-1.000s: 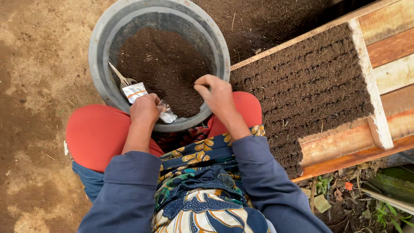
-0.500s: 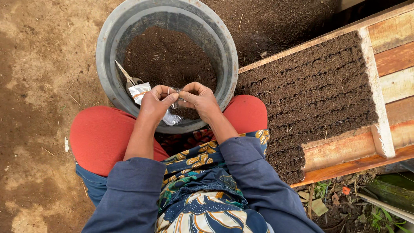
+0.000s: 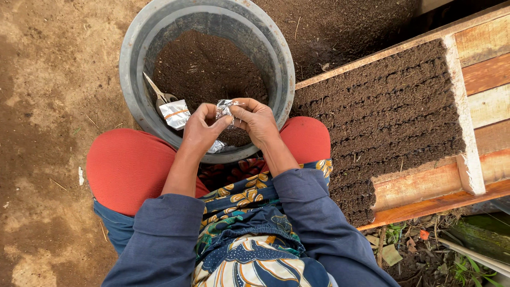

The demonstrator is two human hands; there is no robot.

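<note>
Both hands were brought together over the near rim of the bucket [image 3: 133, 90], and a small silvery foil packet [image 3: 224, 109] was pinched between them. The left hand [image 3: 201, 127] was closed on the packet's lower left edge, the right hand [image 3: 258, 121] on its right side, fingertips facing, as a packet is gripped for tearing or unfolding. It was held over the dark soil [image 3: 207, 69] in the bucket, so anything spilled would likely be caught there. A second foil packet [image 3: 175, 114] was laid on the soil just left of the hands, with a pair of scissors [image 3: 158, 93] beside it, both kept within easy reach. The bucket was set between the red-clad knees [image 3: 127, 165]. To the right, near the right elbow, a wooden tray [image 3: 473, 133] of furrowed soil was placed.
</note>
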